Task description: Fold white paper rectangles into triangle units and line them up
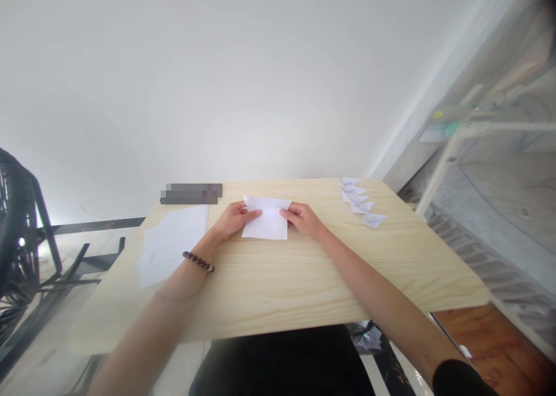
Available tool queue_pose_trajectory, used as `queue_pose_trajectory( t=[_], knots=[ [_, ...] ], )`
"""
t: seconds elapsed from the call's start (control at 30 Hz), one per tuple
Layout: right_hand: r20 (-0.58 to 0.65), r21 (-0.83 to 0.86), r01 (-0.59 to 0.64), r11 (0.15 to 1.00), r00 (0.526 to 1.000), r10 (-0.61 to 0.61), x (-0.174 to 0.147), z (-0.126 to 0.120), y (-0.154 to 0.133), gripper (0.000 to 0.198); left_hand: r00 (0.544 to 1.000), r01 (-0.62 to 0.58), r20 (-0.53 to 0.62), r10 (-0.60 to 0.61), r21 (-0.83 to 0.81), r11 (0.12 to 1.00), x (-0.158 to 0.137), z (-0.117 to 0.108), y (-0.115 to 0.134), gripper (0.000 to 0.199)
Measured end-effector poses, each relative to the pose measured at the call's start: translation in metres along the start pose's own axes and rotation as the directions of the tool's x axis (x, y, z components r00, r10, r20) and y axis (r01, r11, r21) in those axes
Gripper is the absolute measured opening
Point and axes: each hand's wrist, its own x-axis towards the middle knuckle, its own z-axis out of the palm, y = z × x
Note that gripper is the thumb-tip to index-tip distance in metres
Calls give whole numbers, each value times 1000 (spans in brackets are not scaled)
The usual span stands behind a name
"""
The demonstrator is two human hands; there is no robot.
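A small sheet of white paper (266,227) is held up just above the middle of the table, its upper part creased or bent. My left hand (234,217) pinches its left side, thumb on the front and fingers behind. On the opposite side my right hand (303,217) grips the paper in the same way. The fingers behind the sheet are partly hidden. To the right stand several folded white paper pieces (372,219) in a slanting row. Left of my hands lies a stack of white sheets (174,242).
The light wooden table (269,297) reaches to a white wall (260,83). At its back left is a dark, pixelated object (191,194). A black chair (26,211) stands on the left, and a white metal frame (443,164) on the right.
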Motion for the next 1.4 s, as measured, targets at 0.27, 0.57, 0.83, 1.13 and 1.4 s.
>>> queue_pose_trajectory(
  t=[0.27,0.57,0.83,1.13,1.4],
  knots=[
    [-35,-271,175,947,981,-191,-1,-2,-3,35,981,170,145,-131,-300,939,-1,2,11,67],
    [-24,-280,247,928,964,-263,-1,-3,-5,41,996,40,76,-36,-61,997,-3,4,2,48],
    [-190,-211,82,974,974,-123,4,2,5,34,997,-80,-9,82,112,990,-4,11,3,41],
    [-112,-140,81,987,989,-97,3,1,7,34,995,-92,-34,98,156,983,-4,12,3,43],
    [-123,-204,122,971,981,-149,4,2,7,30,996,-88,-2,89,130,988,-6,13,5,42]
  ],
)
